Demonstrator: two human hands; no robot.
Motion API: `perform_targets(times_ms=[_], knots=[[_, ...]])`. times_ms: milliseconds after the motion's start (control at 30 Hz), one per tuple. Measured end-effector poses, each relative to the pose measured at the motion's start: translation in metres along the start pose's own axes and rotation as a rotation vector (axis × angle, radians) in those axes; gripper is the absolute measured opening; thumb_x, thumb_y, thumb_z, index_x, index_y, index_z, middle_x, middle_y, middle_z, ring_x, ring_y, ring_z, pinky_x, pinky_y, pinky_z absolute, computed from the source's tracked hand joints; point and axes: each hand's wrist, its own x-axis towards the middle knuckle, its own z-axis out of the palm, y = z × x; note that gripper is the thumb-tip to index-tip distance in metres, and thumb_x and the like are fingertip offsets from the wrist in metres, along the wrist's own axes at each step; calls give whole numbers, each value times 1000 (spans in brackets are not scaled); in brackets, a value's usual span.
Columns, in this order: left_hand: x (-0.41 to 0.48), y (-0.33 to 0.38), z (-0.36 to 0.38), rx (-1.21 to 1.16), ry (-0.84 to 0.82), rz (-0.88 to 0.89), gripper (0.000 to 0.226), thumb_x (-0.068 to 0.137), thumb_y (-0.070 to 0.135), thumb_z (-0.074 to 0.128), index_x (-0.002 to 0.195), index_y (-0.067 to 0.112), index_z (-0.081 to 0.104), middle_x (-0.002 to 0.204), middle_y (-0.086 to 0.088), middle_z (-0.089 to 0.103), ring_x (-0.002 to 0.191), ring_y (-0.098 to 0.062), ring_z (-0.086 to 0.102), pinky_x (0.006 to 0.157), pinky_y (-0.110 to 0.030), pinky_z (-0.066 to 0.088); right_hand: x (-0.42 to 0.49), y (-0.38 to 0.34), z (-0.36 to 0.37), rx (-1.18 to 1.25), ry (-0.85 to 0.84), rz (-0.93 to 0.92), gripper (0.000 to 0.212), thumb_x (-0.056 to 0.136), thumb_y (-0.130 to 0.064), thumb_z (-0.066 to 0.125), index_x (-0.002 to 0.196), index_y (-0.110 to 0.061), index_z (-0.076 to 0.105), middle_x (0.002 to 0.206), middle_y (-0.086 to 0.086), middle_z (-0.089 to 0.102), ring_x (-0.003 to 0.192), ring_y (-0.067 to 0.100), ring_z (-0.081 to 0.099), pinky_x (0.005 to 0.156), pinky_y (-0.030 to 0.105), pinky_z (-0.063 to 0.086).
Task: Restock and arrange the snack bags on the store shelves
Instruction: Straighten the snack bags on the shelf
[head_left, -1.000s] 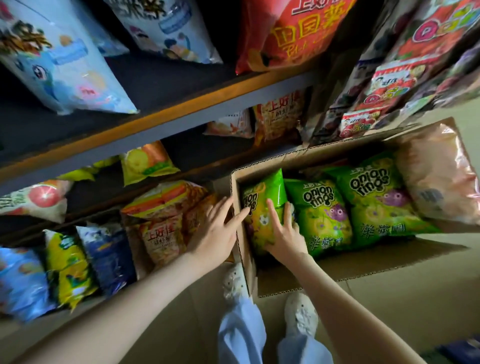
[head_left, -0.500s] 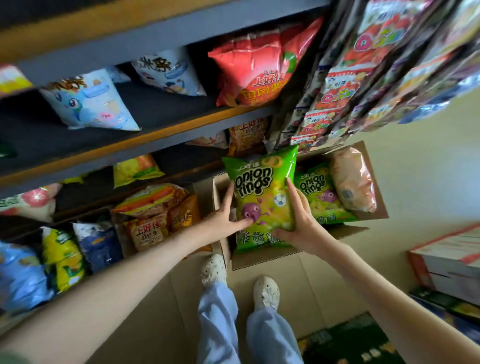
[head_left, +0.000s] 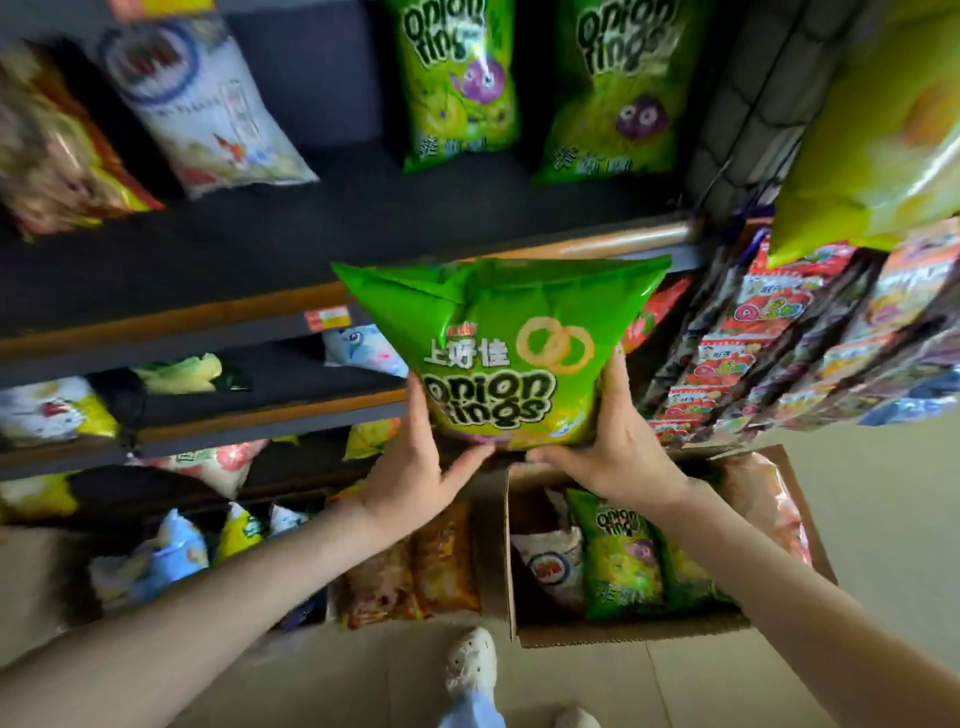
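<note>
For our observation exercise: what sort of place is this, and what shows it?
Probably a shop: tiered shelves of snack bags, a price label on one shelf edge, a cardboard box of stock on the floor.

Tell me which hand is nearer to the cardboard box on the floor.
Right. The right hand grips the onion rings bag over the edge of the cardboard box; the left hand holds its other side, toward the shelves.

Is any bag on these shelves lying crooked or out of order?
Yes. On the top shelf the white bag leans sideways, while the shelved onion rings bag to its right stands straight. Lower down, the yellow-green bag lies flat, not upright. I see no spill or damage.
</note>
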Motion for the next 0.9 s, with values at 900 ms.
perform_targets(times_ms=[900], knots=[[230, -92, -54, 315, -116, 82, 88, 92, 20, 61, 141, 32, -11, 156, -21, 16, 143, -29, 22, 111, -24, 15, 234, 26, -3, -347, 138, -155, 118, 79, 2, 71, 137, -45, -21, 158, 15, -16, 145, 21, -4, 104, 33, 35]])
